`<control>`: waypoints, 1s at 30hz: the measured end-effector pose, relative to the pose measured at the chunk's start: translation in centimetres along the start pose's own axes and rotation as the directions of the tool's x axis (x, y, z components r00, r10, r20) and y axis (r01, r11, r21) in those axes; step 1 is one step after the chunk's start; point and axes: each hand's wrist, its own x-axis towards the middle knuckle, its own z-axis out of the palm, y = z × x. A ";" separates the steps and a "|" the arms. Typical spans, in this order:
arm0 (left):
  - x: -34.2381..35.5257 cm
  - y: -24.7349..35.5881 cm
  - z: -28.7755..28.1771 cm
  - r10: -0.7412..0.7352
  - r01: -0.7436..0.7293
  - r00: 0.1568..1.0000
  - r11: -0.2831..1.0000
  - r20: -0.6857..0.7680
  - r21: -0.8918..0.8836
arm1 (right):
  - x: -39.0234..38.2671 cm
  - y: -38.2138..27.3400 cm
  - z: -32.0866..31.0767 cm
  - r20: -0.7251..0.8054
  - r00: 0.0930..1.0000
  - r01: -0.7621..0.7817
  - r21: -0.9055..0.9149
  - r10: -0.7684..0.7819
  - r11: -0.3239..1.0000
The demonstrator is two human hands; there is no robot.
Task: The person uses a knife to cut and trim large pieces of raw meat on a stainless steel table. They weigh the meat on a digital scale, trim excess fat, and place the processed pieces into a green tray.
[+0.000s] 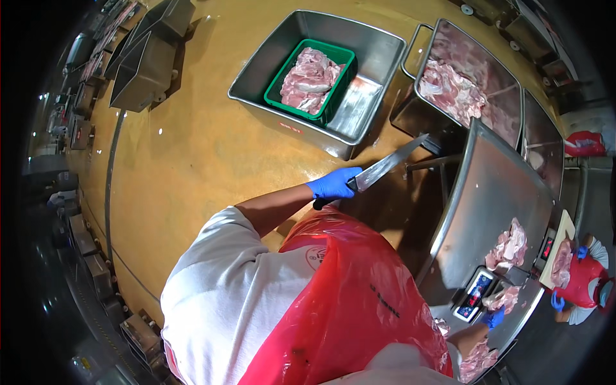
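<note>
My left hand (332, 184), in a blue glove, is closed around the dark handle of a long-bladed knife (387, 167). Its blade points away to the upper right, over the floor beside the steel table (494, 186). At the lower right my right hand (493, 318), also gloved in blue, grips the near edge of a piece of raw meat (502, 299), its fingers partly hidden. This piece lies by a scale with a lit display (475, 294). Another chunk of raw meat (509, 246) rests just beyond it. More meat (478, 360) lies near my right forearm.
A steel tub (256, 70) holds a green basket (276, 96) of meat. Right of it stands a steel bin (417, 115) full of meat. Across the table, a co-worker in a red apron (582, 280) has gloved hands near meat on a cutting board (564, 228). Steel carts (142, 74) stand far left.
</note>
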 end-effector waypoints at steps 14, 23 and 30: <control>4.6 -3.0 1.0 -0.005 0.002 0.999 0.998 0.044 0.055 | -41.7 -4.5 55.1 0.992 0.050 0.489 0.078 -0.117 0.869; 14.3 2.6 -0.2 -0.031 0.006 0.993 0.976 -0.113 -0.218 | -24.9 -3.5 49.0 0.965 0.235 0.475 -0.217 0.115 0.853; 31.6 11.3 2.5 0.096 -0.106 0.994 0.902 -0.044 -0.418 | -22.2 -5.2 54.6 0.986 0.153 0.364 -0.115 0.062 0.924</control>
